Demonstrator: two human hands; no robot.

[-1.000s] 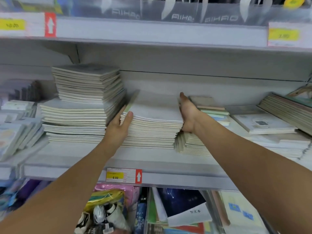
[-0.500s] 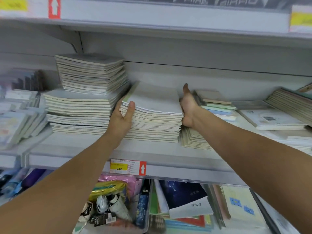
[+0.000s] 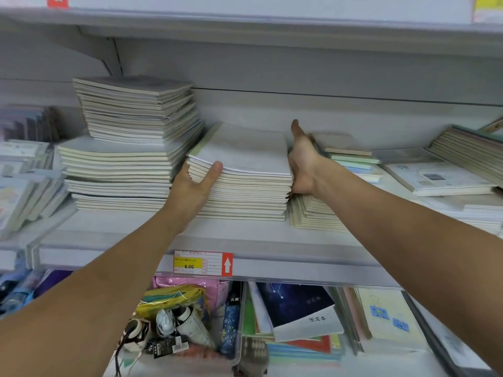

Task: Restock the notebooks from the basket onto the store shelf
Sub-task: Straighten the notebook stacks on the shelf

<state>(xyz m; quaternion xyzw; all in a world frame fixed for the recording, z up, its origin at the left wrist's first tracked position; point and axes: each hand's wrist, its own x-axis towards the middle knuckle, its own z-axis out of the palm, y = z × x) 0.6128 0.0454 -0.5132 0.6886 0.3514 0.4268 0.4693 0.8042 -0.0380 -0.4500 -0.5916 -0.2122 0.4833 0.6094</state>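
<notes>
Pale notebook stack [image 3: 242, 172] at frame centre on the store shelf [image 3: 245, 238], clamped between left hand [image 3: 194, 186] and right hand [image 3: 302, 164], likely squaring edges between neighbouring piles.

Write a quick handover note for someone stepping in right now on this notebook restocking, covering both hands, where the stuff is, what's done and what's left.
Left hand: grips the left front corner of the middle notebook stack, thumb on top.
Right hand: pressed flat against the stack's right side, thumb pointing up.
The stack sits on the shelf between the taller left pile and a lower pile on the right, which it touches or slightly overlaps.
Done: this batch is on the shelf.
Left: square the stack up and let go. The basket is not in view, so I cannot tell how many notebooks remain.
</notes>
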